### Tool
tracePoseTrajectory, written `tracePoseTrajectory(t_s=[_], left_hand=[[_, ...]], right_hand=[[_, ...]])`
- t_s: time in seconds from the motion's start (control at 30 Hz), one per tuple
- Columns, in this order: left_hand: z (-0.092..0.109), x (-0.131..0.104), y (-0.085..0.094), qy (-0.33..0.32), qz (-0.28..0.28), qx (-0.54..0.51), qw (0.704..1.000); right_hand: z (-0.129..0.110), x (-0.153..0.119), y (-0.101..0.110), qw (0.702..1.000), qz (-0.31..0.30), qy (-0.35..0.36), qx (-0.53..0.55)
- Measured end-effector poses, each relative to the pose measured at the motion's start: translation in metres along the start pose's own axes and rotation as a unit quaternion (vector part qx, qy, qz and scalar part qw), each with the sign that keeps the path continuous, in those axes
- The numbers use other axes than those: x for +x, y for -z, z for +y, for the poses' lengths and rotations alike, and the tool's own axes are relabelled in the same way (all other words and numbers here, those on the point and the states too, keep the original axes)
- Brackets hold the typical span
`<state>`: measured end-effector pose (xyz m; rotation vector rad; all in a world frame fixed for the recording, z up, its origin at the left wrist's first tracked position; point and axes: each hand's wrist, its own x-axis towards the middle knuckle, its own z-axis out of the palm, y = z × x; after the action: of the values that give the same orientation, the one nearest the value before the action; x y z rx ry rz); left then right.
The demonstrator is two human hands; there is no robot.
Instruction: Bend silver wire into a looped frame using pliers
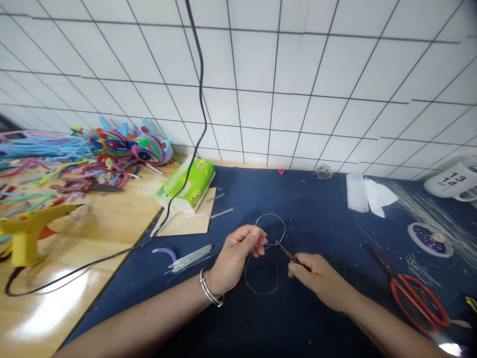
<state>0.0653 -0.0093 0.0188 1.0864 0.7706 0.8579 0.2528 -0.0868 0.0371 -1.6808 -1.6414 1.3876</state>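
My left hand (236, 251), wearing silver bangles (209, 288) at the wrist, pinches a thin silver wire (285, 229) between thumb and fingers. The wire is bent into a round loop above the fingers, and a second, open curve hangs below them. A small purple bit shows at the fingertips. My right hand (320, 278) is closed around dark, narrow-nosed pliers (286, 251). Their tip meets the lower right of the upper loop; whether the jaws grip the wire is too small to tell. The pliers' handles are mostly hidden in the palm.
Left lie a bundle of cut wires (192, 258), a purple curved strip (166, 252), a green tissue pack (192, 184) and a yellow glue gun (28, 233). A black cable (201, 89) hangs across. Right are orange-handled scissors (417, 298), a round dish (413, 233) and a mug (452, 181).
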Motion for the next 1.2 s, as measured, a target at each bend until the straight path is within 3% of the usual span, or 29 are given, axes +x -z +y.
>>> tracePoseTrajectory(t_s=[0.63, 0.83, 1.2], left_hand=[[0.0002, -0.0008, -0.0007, 0.01, -0.007, -0.041, 0.999], [-0.001, 0.0, -0.0001, 0.046, -0.01, -0.091, 0.995], [-0.0079, 0.0042, 0.0061, 0.156, -0.034, -0.196, 0.967]], right_hand=[[0.0018, 0.0001, -0.0008, 1.0, 0.002, -0.01, 0.023], [0.0042, 0.0023, -0.0014, 0.999, -0.004, -0.002, 0.044], [0.0065, -0.0009, -0.0097, 0.978, 0.111, 0.1, -0.146]])
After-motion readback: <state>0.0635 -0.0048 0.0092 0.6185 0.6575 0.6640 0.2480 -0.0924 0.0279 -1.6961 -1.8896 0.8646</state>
